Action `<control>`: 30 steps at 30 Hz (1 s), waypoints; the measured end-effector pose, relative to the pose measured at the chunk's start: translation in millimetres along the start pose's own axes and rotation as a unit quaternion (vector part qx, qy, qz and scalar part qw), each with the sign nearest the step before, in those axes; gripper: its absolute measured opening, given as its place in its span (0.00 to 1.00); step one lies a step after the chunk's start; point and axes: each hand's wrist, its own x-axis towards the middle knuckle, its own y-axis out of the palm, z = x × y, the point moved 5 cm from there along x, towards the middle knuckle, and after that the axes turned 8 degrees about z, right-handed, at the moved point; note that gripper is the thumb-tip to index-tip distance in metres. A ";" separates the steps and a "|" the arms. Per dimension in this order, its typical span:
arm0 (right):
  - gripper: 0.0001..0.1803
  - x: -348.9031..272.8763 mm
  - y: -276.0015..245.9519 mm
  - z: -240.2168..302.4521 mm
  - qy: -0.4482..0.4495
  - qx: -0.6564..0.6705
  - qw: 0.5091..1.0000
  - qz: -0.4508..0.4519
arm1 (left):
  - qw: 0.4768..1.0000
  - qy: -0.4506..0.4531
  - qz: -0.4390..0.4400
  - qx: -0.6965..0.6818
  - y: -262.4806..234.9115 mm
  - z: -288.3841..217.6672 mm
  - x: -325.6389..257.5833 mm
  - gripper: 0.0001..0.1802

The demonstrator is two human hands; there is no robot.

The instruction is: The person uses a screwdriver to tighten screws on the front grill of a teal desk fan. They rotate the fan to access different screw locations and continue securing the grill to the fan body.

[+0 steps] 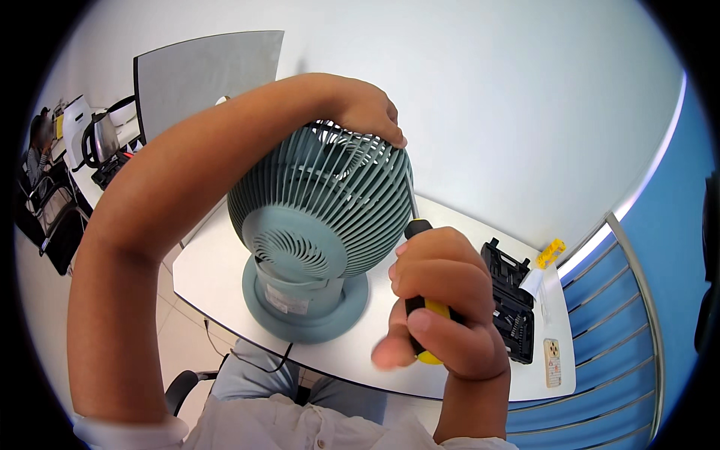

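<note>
A grey-green table fan (296, 217) stands on the white table (405, 307), its slatted rear grille and round base toward me. My left arm reaches over it, and my left hand (367, 109) is closed over the top rim of the grille. On the fan's right side, my right hand (457, 300) grips a screwdriver (418, 226) with a yellow and black handle. Its thin shaft points up along the grille's right edge; where the tip sits I cannot make out. From the base a dark cord (274, 367) runs over the table's near edge.
At the table's right lie an open black tool case (517, 330), a yellow plastic piece (551, 253) and a phone (553, 360). A metal railing (637, 292) stands beyond. Back left are a grey partition (206, 79), a kettle (103, 139) and a seated person (37, 154).
</note>
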 end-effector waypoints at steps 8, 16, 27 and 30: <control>0.14 -9.1 8.6 6.3 -0.057 -0.020 0.996 0.059 | 1.000 0.000 -0.002 0.001 -1.0 -2.6 -4.0 0.38; 0.13 3.6 12.5 2.6 -0.021 0.040 0.997 0.056 | 1.000 0.003 -0.004 0.000 0.2 -2.5 -4.5 0.38; 0.24 -5.4 6.3 5.7 0.010 -0.011 1.000 0.021 | 1.000 0.000 0.004 -0.001 0.6 -2.0 -2.9 0.38; 0.21 -8.3 10.9 8.2 -0.008 0.011 0.991 0.129 | 1.000 -0.003 0.003 -0.005 0.4 -1.6 -4.5 0.37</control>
